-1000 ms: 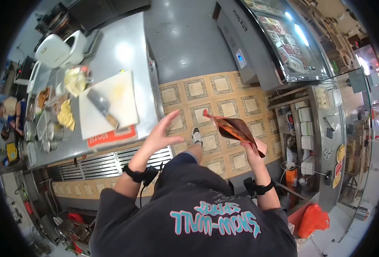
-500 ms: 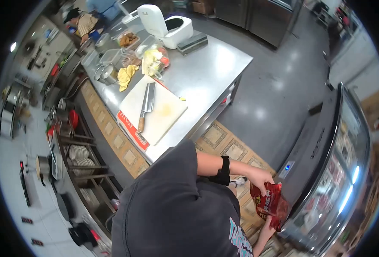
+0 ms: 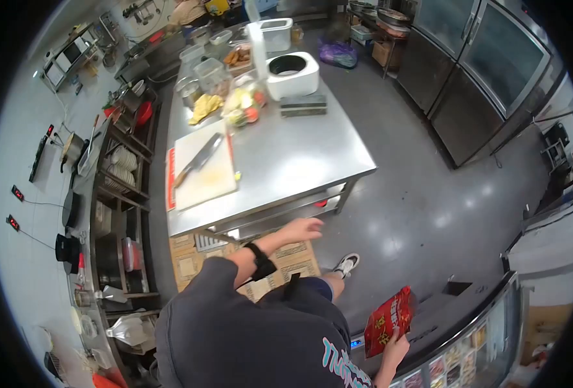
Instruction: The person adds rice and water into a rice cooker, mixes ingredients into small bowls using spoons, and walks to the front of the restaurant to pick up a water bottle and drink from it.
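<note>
1. The right hand [image 3: 396,351], at five o'clock, pinches the red packet [image 3: 383,326] near its lower right edge (the fingers behind it are hidden, so the full grip is hard to judge).
2. The left hand [image 3: 302,229], just below the dial's centre, is bare, half open, fingers loosely extended, well apart from the packet.
3. Half a second ago both hands were on the packet; now only the right is.
4. The packet looks shiny, with pale lettering, tilted towards one o'clock.
</note>
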Tool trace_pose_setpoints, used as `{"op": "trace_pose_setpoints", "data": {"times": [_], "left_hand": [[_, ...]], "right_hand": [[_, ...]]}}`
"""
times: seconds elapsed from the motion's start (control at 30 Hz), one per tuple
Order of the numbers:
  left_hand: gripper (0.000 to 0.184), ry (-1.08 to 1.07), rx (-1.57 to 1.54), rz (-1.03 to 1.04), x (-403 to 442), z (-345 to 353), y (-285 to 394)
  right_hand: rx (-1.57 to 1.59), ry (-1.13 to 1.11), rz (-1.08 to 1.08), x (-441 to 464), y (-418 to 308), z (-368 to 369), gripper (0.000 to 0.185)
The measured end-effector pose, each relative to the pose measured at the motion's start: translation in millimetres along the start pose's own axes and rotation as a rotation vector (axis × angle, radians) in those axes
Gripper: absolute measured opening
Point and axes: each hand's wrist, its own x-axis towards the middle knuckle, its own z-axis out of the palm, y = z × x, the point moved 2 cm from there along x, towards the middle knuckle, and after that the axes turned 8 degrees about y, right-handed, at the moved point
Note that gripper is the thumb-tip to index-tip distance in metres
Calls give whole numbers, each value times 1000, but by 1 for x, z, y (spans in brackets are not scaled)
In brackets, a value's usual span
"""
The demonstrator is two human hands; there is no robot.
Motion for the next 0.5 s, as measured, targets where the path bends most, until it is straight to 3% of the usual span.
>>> {"op": "trace_pose_setpoints", "data": {"times": [0.13, 0.2, 0.23, 0.3, 0.33, 0.4, 0.5], "left_hand": [[29, 287, 97, -270, 101, 8, 32], [24, 348, -62, -214, 187, 53, 34], [26, 279, -203, -208, 229, 74, 70], [26, 132, -146, -53, 315, 134, 128], [26, 69, -165, 126, 354, 166, 162], [30, -115, -95, 225, 411, 219, 262], [35, -333, 18, 387, 518, 305, 341]], "right_hand": [[-136, -121, 35, 95, 62, 1, 23], [-105, -111, 48, 144, 73, -20, 23], [-127, -100, 50, 168, 87, -24, 24], [-214, -147, 173, 221, 111, -38, 26], [-243, -183, 224, 242, 126, -39, 26], [-250, -156, 285, 285, 160, -35, 30], [-307, -164, 385, 373, 200, -42, 32]]}}
